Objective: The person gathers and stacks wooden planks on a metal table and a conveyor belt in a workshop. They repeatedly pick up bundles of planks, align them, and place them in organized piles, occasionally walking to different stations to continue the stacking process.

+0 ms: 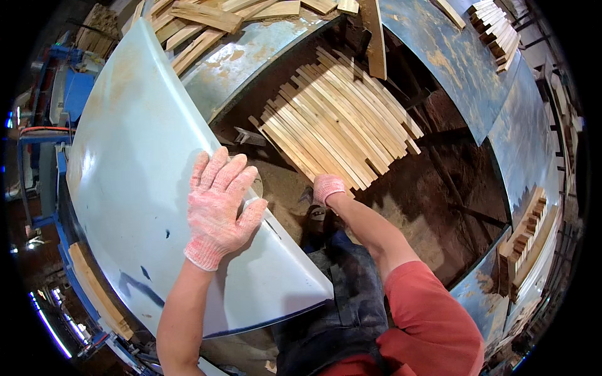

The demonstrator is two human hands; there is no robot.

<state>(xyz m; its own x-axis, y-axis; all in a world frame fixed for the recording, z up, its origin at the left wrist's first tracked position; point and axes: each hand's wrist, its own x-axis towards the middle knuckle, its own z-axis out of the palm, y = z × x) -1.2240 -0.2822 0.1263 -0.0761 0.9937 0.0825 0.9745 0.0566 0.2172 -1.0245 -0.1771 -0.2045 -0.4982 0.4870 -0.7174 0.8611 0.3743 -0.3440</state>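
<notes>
Strips of pale wood (338, 119) lie side by side in a ragged-ended layer, within the dark opening between the pale worktop (135, 131) on your left and the blue-grey worktop (439, 69) on your right; what bears them underneath cannot be made out.

Your gloved right hand (329, 188) is the nearer one, at the layer's near left corner, where the outermost strip ends. From its fingers, the bulk of the layer extends away and to the right. Those fingers are curled out of sight; whether they pinch a strip cannot be told.

Your gloved left hand (219, 210) rests palm down beside the edge of the pale worktop, fingers slightly spread and thumb apart, holding nothing; the layer lies beyond that edge, ahead and to its right.

Orientation: the strips' long axis runs diagonally, far ends pointing ahead and left, near ends back and right.
</notes>
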